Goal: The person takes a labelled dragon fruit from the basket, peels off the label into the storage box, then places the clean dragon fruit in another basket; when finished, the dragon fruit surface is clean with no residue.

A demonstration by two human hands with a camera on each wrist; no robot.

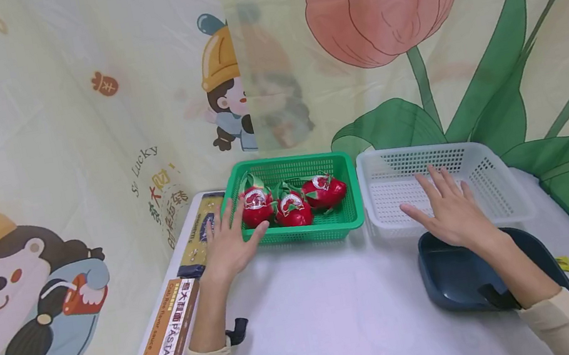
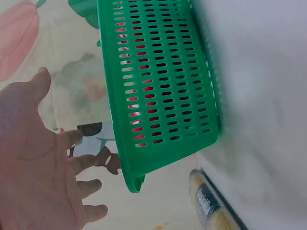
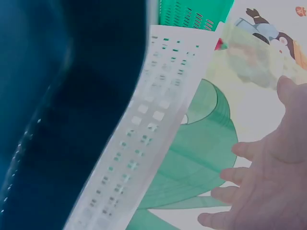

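Note:
My left hand [image 1: 229, 247] is held up with fingers spread, beside the left front corner of a green plastic basket [image 1: 323, 233]. It holds nothing, and in the left wrist view the palm is bare next to the basket's slotted wall [image 2: 158, 91]. Inside the basket lie three red dragon fruits [image 1: 292, 209] with green tips and round labels. My right hand [image 1: 453, 214], also spread and holding nothing, hovers over the front edge of a white slotted basket [image 1: 387, 194]. Below that hand stands a dark blue tub [image 1: 446, 282], partly hidden by the forearm.
Along the table's left edge lie a long brown PASTA box [image 1: 166, 350] and a dark-and-gold packet [image 1: 198, 237]. A small yellow tag [image 1: 564, 263] shows beside the tub. Printed curtains [image 1: 156, 67] enclose the white table [image 1: 320, 317] at the back and sides.

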